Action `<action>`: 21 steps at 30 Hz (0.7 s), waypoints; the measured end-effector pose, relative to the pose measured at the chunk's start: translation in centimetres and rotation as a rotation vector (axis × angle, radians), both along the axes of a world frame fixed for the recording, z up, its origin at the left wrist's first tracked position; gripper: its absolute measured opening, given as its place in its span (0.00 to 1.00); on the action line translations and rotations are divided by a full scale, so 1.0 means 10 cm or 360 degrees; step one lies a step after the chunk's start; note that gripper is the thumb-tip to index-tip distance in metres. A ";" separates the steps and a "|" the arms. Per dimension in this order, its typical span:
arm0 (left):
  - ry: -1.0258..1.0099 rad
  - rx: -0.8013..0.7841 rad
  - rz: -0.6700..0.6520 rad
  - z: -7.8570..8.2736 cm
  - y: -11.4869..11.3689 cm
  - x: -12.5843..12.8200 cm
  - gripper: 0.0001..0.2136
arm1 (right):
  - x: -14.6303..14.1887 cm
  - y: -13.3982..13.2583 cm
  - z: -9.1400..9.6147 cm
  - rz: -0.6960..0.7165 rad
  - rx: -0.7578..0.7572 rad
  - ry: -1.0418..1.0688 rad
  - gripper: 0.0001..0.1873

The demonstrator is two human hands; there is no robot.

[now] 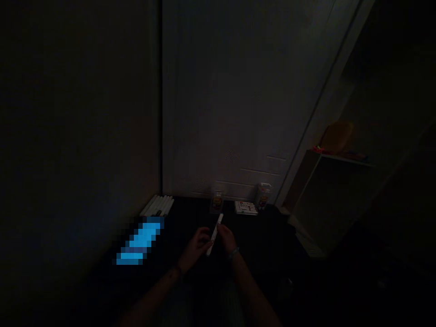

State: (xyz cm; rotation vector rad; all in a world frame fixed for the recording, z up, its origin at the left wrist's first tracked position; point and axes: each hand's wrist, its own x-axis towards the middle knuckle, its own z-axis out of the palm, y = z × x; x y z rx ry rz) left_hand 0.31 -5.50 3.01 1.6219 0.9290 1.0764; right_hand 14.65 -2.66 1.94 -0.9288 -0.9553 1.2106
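Observation:
A slim white marker pen [215, 234] is held at a slant between my two hands, over a dark table. My right hand [226, 237] grips its upper part, thumb and fingers closed on it. Lower down, my left hand [199, 242] pinches the pen near its lower end, fingers curled. The light is very dim, so the pen's details and exact fingertip contacts are hard to make out. Several similar white pens [157, 205] lie side by side at the table's back left.
A bright blue, pixelated screen-like patch [139, 240] is at the left. Along the wall stand a clear labelled container [217, 202], a flat stack of white pens [245, 207] and a second labelled container [264, 196]. A shelf unit [306, 179] rises at the right.

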 end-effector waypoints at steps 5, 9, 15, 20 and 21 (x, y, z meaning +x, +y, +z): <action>0.0015 -0.0287 -0.0357 -0.21 0.22 0.03 0.20 | 0.01 -0.03 -0.13 -0.0162 0.0188 -0.0279 0.15; -0.0022 -0.0301 -0.0285 -0.24 0.20 0.03 0.22 | 0.00 -0.08 -0.13 -0.0107 0.0220 -0.0321 0.16; 0.0068 -0.0064 -0.0207 -0.23 0.11 0.03 0.19 | 0.04 -0.06 -0.15 -0.0070 0.0250 -0.0311 0.17; 0.0193 0.0022 -0.0204 -0.23 0.10 0.01 0.22 | 0.08 -0.04 -0.16 -0.0139 0.0151 -0.0239 0.18; 0.0208 0.0018 -0.0209 -0.23 0.10 0.01 0.23 | 0.08 -0.05 -0.16 -0.0137 0.0136 -0.0229 0.19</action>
